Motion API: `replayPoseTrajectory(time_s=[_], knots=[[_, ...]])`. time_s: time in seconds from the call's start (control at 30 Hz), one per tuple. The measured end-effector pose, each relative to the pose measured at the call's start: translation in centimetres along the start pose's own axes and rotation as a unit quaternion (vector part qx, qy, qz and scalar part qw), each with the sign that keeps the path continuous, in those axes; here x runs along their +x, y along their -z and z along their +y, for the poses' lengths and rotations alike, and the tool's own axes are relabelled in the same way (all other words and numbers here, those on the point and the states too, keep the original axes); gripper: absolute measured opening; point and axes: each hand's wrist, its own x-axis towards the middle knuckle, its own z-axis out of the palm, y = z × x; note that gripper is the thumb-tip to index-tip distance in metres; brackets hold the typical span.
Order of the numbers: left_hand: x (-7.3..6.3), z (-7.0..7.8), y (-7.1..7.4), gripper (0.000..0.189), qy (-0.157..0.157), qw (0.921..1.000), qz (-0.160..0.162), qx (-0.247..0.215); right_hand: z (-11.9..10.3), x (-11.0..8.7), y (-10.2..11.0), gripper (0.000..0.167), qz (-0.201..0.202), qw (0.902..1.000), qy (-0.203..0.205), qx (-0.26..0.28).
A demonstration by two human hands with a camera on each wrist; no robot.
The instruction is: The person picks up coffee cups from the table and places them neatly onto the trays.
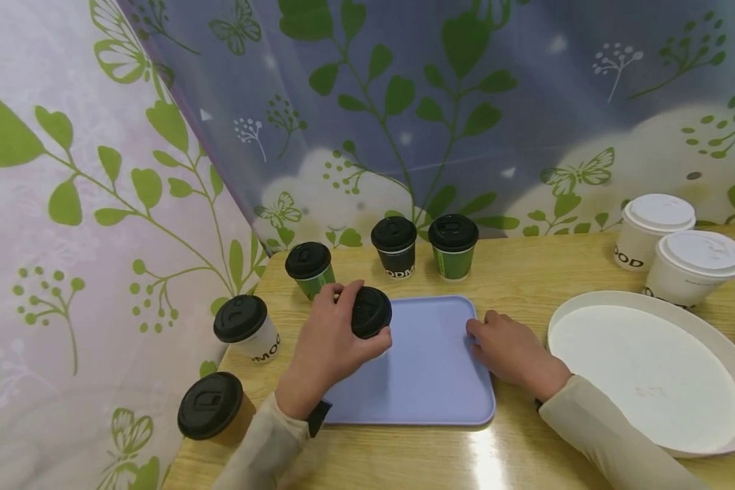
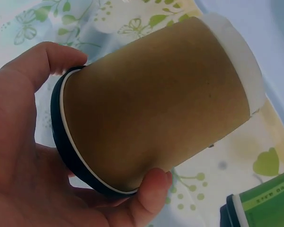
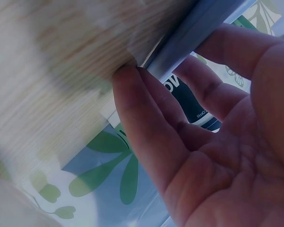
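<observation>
My left hand grips a paper coffee cup by its black lid, over the left part of a lavender tray. In the left wrist view the cup shows a brown sleeve and a white base, with thumb and fingers around its lid end. My right hand holds the tray's right edge; in the right wrist view its curled fingers meet the tray rim close to the wooden table. The tray lies flat with bare surface showing.
Black-lidded cups stand left of and behind the tray: brown, white, green, black and another green. At right are a round white tray and white-lidded cups. A patterned curtain hangs behind.
</observation>
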Motion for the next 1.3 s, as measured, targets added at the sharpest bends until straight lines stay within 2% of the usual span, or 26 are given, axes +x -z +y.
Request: replayPoseTrajectory(time_s=[0.53,0.8,1.1,1.3], knots=[[1.1,-1.7,-0.4,0.082,0.078,0.9964,-0.008,0.03,-0.1,-0.1,-0.1,0.006,0.004,1.0,-0.001,-0.002],[1.3,-2.0,-0.6,0.082,0.091,0.995,-0.024,0.032,0.0,-0.1,-0.2,0.007,0.012,0.9999,0.005,-0.003],[1.2,-2.1,-0.6,0.082,0.097,0.9942,-0.034,0.033,-0.1,-0.1,0.0,0.008,0.0,1.0,-0.004,-0.006],[1.2,-2.1,-0.6,0.082,0.097,0.9941,-0.035,0.031,-0.2,-0.1,0.0,0.007,0.006,1.0,0.0,-0.004]])
